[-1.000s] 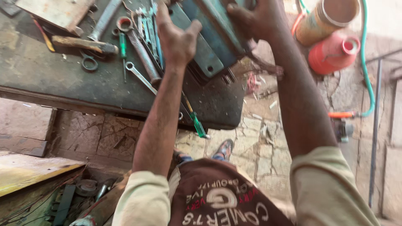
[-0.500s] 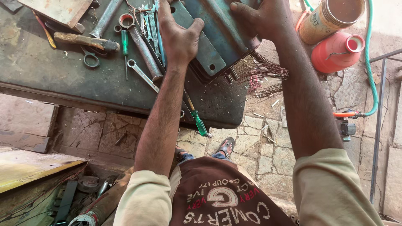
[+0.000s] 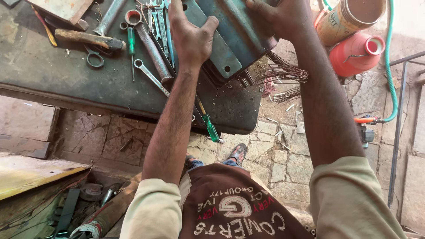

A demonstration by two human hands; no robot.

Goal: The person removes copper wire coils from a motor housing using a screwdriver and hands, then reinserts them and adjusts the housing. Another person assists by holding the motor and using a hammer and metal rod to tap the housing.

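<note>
1. Teal-painted metal — a boxy housing (image 3: pixel 234 35) with a bolt-holed flange — sits at the top centre of the frame, resting on the dark workbench (image 3: pixel 66 84) near its right end.
2. Compared with a second ago, the housing has barely shifted; it looks tipped a little more toward the person, and both hands have kept their places on it.
3. Left hand (image 3: pixel 190 33) lies flat on the near face of the housing, fingers spread, thumb hooked over the flange edge.
4. Right hand (image 3: pixel 279 15) is wrapped over the upper right corner, fingers curled; how far they reach behind it I cannot tell.
5. Judging from that, the part is being steadied or turned in place — not lifted clear of the bench.
6. Bare copper wires (image 3: pixel 283 73) fan out from under the housing's right side.
7. Wrenches (image 3: pixel 150 75), a green-handled screwdriver (image 3: pixel 210 126) and a wooden-handled hammer (image 3: pixel 88 40) lie on the bench at upper left; a red container (image 3: pixel 354 55) stands at upper right.
</note>
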